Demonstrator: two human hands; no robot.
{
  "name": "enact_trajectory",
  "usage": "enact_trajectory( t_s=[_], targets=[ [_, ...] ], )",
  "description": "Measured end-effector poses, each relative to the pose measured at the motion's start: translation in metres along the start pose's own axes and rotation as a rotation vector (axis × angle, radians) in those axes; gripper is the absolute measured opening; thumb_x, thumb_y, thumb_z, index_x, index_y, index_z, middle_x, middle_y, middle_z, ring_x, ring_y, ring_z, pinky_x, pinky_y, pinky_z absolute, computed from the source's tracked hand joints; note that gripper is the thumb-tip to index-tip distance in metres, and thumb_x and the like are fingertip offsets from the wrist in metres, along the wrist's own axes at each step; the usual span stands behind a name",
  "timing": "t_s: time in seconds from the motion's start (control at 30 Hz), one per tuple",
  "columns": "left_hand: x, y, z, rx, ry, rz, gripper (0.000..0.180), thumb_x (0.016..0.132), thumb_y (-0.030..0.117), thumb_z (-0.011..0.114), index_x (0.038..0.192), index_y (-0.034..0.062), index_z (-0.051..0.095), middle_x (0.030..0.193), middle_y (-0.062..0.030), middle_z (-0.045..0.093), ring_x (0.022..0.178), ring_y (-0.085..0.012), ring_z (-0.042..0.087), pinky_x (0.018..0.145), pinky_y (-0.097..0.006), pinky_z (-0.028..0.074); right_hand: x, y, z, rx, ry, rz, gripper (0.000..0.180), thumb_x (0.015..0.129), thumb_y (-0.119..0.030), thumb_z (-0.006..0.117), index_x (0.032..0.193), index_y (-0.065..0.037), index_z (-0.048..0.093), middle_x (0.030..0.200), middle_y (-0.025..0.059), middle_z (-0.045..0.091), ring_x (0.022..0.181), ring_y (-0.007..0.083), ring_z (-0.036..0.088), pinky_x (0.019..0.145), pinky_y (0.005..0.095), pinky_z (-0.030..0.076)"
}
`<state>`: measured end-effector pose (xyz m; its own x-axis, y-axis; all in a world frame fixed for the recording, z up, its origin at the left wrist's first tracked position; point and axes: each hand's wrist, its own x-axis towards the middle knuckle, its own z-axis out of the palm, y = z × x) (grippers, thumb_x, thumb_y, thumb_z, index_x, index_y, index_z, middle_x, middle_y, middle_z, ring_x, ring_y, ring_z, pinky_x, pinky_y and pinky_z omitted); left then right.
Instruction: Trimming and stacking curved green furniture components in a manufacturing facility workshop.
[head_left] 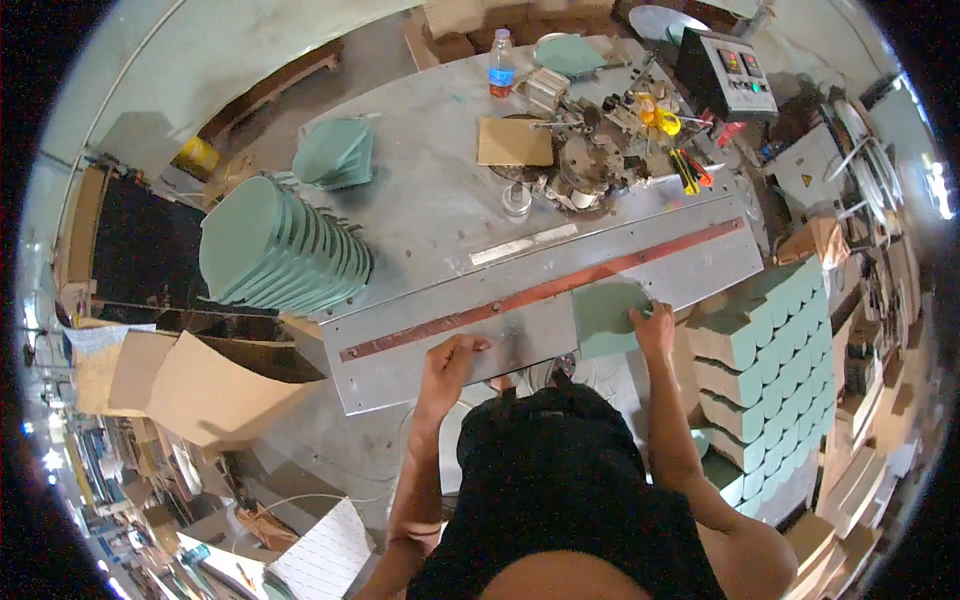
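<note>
One curled right hand (652,326) touches a green sheet (602,322)

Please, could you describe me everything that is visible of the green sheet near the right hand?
The green sheet is thin, plain, muted green and roughly four-sided, perhaps card or plastic. It lies flat on the grey metal plate, at the side nearest the person. Its far edge is close to the reddish strip; whether they touch is unclear. The right hand touches its right edge, hiding part of it.

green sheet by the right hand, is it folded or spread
Spread: the green sheet lies flat beside the right hand, with no fold visible.
</note>
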<state>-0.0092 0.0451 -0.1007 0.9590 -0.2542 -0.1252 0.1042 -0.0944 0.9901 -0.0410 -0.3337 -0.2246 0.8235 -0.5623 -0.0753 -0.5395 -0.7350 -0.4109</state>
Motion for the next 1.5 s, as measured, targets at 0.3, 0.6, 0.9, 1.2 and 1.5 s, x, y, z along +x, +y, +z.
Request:
enact_trajectory(
  t_s=[0.3, 0.6, 0.9, 1.2, 1.5],
  targets=[
    [-0.02, 0.007, 0.07, 0.038, 0.097, -0.04, 0.035, 0.098, 0.02, 0.041, 0.096, -0.0065, 0.063, 0.087, -0.0105, 0.066, 0.084, -0.0179, 0.06, 0.08, -0.029, 0.046, -0.028, 0.006, -0.029, -0.003, -0.231, -0.342, 0.091, 0.06, -0.035, 0.079, 0.137, -0.012, 0.036, 0.138, 0.0192, 0.034, 0.127, 0.0396, 0.031, 0.101, 0.0529, 0.03],
    [-0.049, 0.014, 0.127, 0.053, 0.178, -0.059, 0.025, 0.096, 0.012, 0.046, 0.096, -0.0076, 0.06, 0.089, -0.0079, 0.063, 0.085, -0.0138, 0.056, 0.081, -0.028, 0.045, -0.027, 0.04, -0.013, -0.047, -0.331, -0.506, 0.102, 0.062, -0.046, 0.078, 0.145, -0.024, 0.024, 0.15, 0.0224, 0.009, 0.138, 0.0411, 0.009, 0.104, 0.0645, 0.014],
    [-0.039, 0.018, 0.144, 0.016, 0.029, -0.061, 0.025, 0.096, 0.015, 0.047, 0.101, -0.0061, 0.061, 0.096, -0.01, 0.064, 0.093, -0.0159, 0.058, 0.088, -0.03, 0.045, -0.025, 0.029, 0.0, -0.089, -0.287, -0.565, 0.089, 0.07, -0.059, 0.066, 0.144, -0.032, 0.024, 0.151, 0.0236, 0.004, 0.139, 0.0433, 0.002, 0.102, 0.0701, 0.006],
    [-0.025, 0.019, 0.145, 0.02, 0.074, -0.067, 0.026, 0.095, 0.016, 0.05, 0.105, -0.0065, 0.061, 0.095, -0.0088, 0.064, 0.092, -0.0152, 0.057, 0.087, -0.03, 0.045, -0.003, 0.004, 0.006, -0.133, -0.236, -0.605, 0.085, 0.075, -0.055, 0.064, 0.145, -0.03, 0.022, 0.151, 0.0219, 0.004, 0.139, 0.0402, 0.008, 0.099, 0.0727, 0.008],
    [-0.034, 0.0, 0.138, -0.057, 0.051, -0.09, 0.025, 0.095, 0.015, 0.052, 0.104, -0.0059, 0.061, 0.096, -0.0086, 0.065, 0.093, -0.0154, 0.057, 0.088, -0.029, 0.045, -0.006, -0.004, 0.014, -0.027, -0.242, -0.515, 0.091, 0.069, -0.051, 0.071, 0.143, -0.023, 0.027, 0.149, 0.0234, 0.014, 0.138, 0.0387, 0.014, 0.104, 0.0667, 0.008]
  ],
)
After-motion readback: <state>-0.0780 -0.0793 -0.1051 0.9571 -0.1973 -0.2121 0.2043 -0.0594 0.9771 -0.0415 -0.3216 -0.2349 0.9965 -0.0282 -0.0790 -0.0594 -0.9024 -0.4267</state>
